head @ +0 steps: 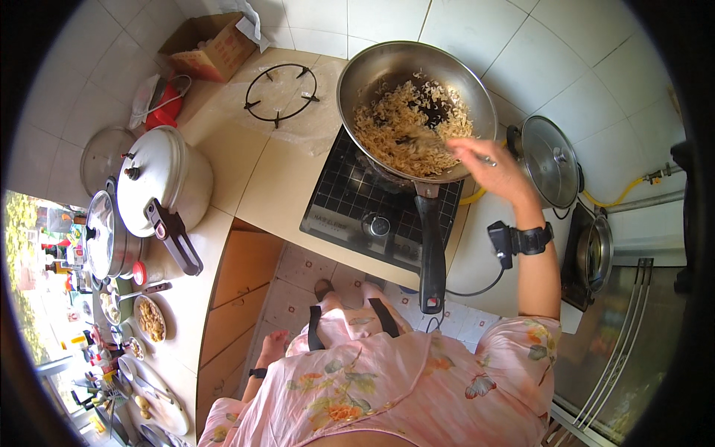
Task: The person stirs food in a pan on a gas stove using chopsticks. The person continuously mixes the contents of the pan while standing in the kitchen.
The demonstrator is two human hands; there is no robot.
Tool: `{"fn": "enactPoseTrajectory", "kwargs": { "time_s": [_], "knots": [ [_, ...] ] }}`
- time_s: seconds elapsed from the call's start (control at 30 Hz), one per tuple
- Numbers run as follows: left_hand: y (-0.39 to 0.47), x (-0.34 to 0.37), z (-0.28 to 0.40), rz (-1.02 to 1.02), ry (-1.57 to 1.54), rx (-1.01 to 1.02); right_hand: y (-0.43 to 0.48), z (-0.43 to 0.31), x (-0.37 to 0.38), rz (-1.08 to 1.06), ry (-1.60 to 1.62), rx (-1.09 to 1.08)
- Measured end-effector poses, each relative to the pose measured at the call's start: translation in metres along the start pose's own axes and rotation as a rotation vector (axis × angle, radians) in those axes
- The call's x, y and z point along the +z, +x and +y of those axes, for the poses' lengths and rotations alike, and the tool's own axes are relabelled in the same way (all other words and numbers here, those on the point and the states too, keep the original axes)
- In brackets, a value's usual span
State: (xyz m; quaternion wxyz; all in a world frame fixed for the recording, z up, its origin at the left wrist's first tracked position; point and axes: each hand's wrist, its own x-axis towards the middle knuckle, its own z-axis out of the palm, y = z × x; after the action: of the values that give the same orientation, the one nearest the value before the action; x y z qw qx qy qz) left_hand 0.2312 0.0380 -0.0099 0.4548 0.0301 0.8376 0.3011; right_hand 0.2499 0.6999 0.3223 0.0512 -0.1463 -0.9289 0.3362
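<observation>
My right hand (489, 165) is at the right rim of a steel wok (483, 95), closed around a metal utensil whose handle end (487, 161) shows below the fingers. The utensil's other end is blurred among small, curled, golden pieces of food (385, 131) that look like dried shrimp. The wok sits tilted on a black induction cooker (346, 190), its black handle (430, 251) pointing towards me. My left hand (273, 343) hangs low beside my clothes, away from the counter. Its fingers look loosely curled, and I see nothing in it.
Left of the wok lies a black pot-stand ring (281, 95). A pressure cooker (162, 179), a glass-lidded pot (106, 234), a bowl of food (149, 318) and an oval tray (167, 396) line the left counter. To the right stands another lidded pot (550, 162), near a yellow hose (609, 195).
</observation>
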Motion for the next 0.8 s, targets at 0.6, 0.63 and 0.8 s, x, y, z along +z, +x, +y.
{"fn": "enactPoseTrajectory", "kwargs": {
  "time_s": [0.6,0.63,0.8],
  "knots": [
    [0.001,0.003,-0.013,0.015,0.031,0.012,-0.008,-0.010,-0.017,-0.081,0.176,0.180],
    [0.001,0.003,-0.012,0.027,0.019,0.015,-0.010,-0.006,-0.022,0.010,0.184,0.193],
    [0.005,0.014,-0.046,0.048,0.036,0.115,-0.015,0.005,-0.039,0.251,0.123,0.315]
  ]
}}
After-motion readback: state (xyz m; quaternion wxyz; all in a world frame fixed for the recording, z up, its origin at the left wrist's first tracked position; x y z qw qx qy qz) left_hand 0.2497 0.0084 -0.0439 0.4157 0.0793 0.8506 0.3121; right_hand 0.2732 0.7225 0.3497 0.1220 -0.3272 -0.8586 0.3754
